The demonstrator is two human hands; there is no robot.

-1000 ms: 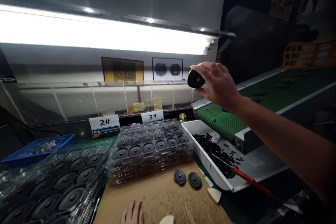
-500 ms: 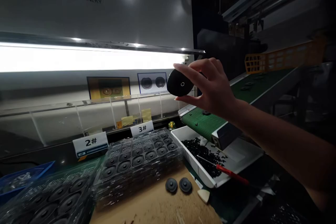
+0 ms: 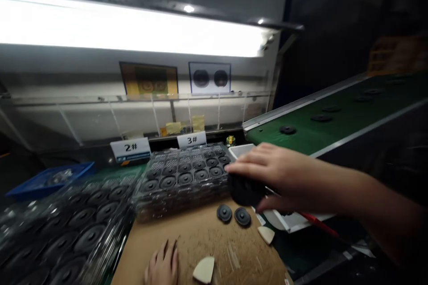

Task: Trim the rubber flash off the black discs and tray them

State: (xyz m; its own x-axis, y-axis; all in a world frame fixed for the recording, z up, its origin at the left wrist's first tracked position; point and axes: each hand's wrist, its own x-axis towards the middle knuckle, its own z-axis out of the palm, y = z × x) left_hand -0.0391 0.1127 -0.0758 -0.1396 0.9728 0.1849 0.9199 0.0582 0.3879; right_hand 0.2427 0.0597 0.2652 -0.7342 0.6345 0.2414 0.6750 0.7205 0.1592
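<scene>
My right hand [image 3: 274, 173] grips a black round disc [image 3: 245, 190] just above the brown board [image 3: 207, 245], beside the clear tray marked 3# [image 3: 187, 173] filled with black discs. Two loose black discs [image 3: 233, 215] lie on the board right below the held one. My left hand [image 3: 163, 265] rests flat on the board's near edge with its fingers spread, holding nothing. A pale wedge-shaped piece [image 3: 203, 269] lies just to the right of it.
A second clear tray of larger discs [image 3: 63, 227] fills the left front, behind it a blue bin [image 3: 50, 178]. A green conveyor [image 3: 334, 116] carrying discs slopes up at right. A white bin [image 3: 294, 220] and a red-handled tool [image 3: 317, 225] sit under my right forearm.
My right hand has come down from in front of the lamp to just above the board, still holding the black disc. The view tilted down and my left hand is back in sight.
</scene>
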